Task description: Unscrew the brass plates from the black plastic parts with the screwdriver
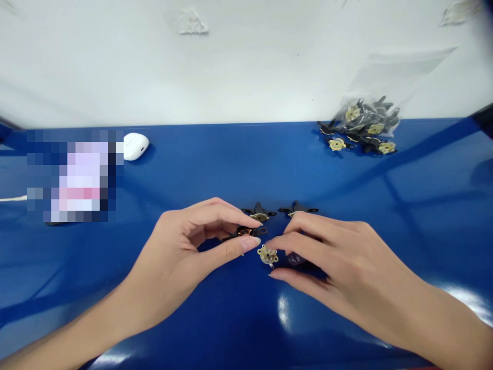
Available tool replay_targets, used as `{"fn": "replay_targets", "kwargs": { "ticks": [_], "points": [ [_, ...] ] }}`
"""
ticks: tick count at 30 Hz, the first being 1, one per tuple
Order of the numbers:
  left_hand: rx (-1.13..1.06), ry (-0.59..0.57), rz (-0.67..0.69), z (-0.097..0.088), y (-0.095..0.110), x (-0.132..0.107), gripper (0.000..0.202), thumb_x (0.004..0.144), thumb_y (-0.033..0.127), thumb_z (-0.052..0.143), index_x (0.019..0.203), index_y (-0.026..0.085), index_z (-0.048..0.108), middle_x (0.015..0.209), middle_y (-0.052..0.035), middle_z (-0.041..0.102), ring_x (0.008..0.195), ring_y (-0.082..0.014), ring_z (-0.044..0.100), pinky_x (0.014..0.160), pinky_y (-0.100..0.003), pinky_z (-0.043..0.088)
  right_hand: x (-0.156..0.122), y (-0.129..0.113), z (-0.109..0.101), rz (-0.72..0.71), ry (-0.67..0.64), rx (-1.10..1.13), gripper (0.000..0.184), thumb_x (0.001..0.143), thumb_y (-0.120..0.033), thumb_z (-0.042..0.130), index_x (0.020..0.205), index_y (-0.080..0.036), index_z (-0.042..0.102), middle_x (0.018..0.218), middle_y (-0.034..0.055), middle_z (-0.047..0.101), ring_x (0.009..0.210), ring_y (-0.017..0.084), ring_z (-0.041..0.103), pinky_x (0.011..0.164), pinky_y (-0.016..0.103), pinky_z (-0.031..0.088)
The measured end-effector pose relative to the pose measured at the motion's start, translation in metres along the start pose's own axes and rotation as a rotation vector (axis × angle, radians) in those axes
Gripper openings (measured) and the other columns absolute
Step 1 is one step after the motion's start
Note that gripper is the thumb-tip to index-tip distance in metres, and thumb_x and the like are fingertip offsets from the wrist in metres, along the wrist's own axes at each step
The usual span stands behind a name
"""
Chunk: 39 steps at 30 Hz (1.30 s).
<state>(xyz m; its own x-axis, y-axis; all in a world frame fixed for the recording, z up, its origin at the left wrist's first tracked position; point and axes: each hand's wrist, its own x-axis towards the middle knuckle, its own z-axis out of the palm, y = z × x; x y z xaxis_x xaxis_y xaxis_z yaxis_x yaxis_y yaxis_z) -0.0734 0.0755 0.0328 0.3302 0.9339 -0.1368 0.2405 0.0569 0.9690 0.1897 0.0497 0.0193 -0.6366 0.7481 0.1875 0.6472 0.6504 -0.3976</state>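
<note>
A white wall point(246, 67) rises behind a glossy blue worktable point(400, 216); a pixelated, unreadable object point(73, 174) and a white earbud case point(135, 146) sit at the far left; at the far right, a clear plastic bag point(370, 117) holds a heap of black parts with gold-coloured plates, the bulk of the visible stock; two matching loose parts point(337, 144) lie against the bag's near side; closer in, at centre, a person's two bare hands work over a small group of parts, so only a few are out by the hands; two black parts point(259, 211) stand just beyond the left fingertips, with a second point(298, 208) beyond the right; the left hand point(173, 246) curves around a black part with a copper centre point(246, 232), though whether it is gripped cannot be told; the right hand point(342, 257) is spread, its thumb and forefinger apart on either side of a gold-coloured toothed disc point(267, 255) on the table; a dark round piece point(296, 258) lies partly hidden beneath the right palm; the two hands are close but not touching.
</note>
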Motion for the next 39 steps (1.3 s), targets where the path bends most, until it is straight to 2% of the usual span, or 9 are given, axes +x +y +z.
{"fn": "replay_targets", "kwargs": {
  "ticks": [4,9,13,16,24,39],
  "points": [
    [0.010,0.002,0.008,0.000,0.000,0.001,0.010,0.095,0.027,0.092,0.102,0.034,0.092,0.102,0.0040,0.085,0.089,-0.0109,0.080,0.082,-0.011,0.063,0.002,0.003,-0.008,0.032,0.045,0.035,0.022,0.114,-0.037,0.065,0.126,-0.024,0.078,0.103,0.0019,0.072,0.078,0.016,0.066,0.062,0.035,0.046],
    [0.003,0.002,0.013,-0.001,-0.001,-0.002,0.012,0.095,0.028,0.092,0.105,0.034,0.092,0.103,0.0037,0.084,0.091,-0.0115,0.080,0.083,-0.013,0.063,0.003,0.007,-0.015,0.057,0.086,0.095,0.017,0.113,-0.030,0.065,0.123,-0.024,0.078,0.100,0.0011,0.072,0.076,0.014,0.065,0.067,0.034,0.050],
    [0.021,-0.016,0.025,-0.002,-0.001,-0.002,0.011,0.096,0.030,0.091,0.106,0.036,0.091,0.105,0.0040,0.084,0.092,-0.0116,0.080,0.082,-0.013,0.062,0.002,0.005,-0.014,0.060,0.099,0.103,0.016,0.113,-0.028,0.065,0.123,-0.025,0.077,0.100,0.0005,0.071,0.076,0.014,0.064,0.065,0.033,0.048],
    [0.037,-0.014,0.019,-0.002,-0.001,-0.001,0.009,0.096,0.033,0.091,0.105,0.037,0.091,0.105,0.0046,0.084,0.092,-0.0111,0.080,0.082,-0.012,0.061,0.001,0.003,-0.009,0.056,0.079,0.066,0.016,0.111,-0.032,0.069,0.123,-0.026,0.077,0.099,-0.0002,0.071,0.076,0.015,0.064,0.064,0.033,0.046],
    [0.038,-0.011,-0.003,-0.003,-0.002,0.002,0.009,0.096,0.035,0.093,0.104,0.038,0.091,0.105,0.0055,0.084,0.092,-0.0109,0.080,0.084,-0.012,0.061,0.002,-0.001,0.004,-0.028,0.054,-0.009,0.016,0.108,-0.030,0.072,0.120,-0.022,0.078,0.099,0.0007,0.067,0.078,0.017,0.065,0.058,0.035,0.038],
    [0.054,-0.026,-0.002,-0.003,-0.006,-0.001,0.011,0.096,0.035,0.092,0.107,0.039,0.091,0.108,0.0038,0.084,0.094,-0.0151,0.081,0.085,-0.019,0.063,0.002,0.001,0.005,-0.013,0.023,-0.028,0.014,0.111,-0.030,0.069,0.119,-0.023,0.077,0.098,0.0008,0.066,0.077,0.018,0.066,0.058,0.035,0.038]
  ]
}}
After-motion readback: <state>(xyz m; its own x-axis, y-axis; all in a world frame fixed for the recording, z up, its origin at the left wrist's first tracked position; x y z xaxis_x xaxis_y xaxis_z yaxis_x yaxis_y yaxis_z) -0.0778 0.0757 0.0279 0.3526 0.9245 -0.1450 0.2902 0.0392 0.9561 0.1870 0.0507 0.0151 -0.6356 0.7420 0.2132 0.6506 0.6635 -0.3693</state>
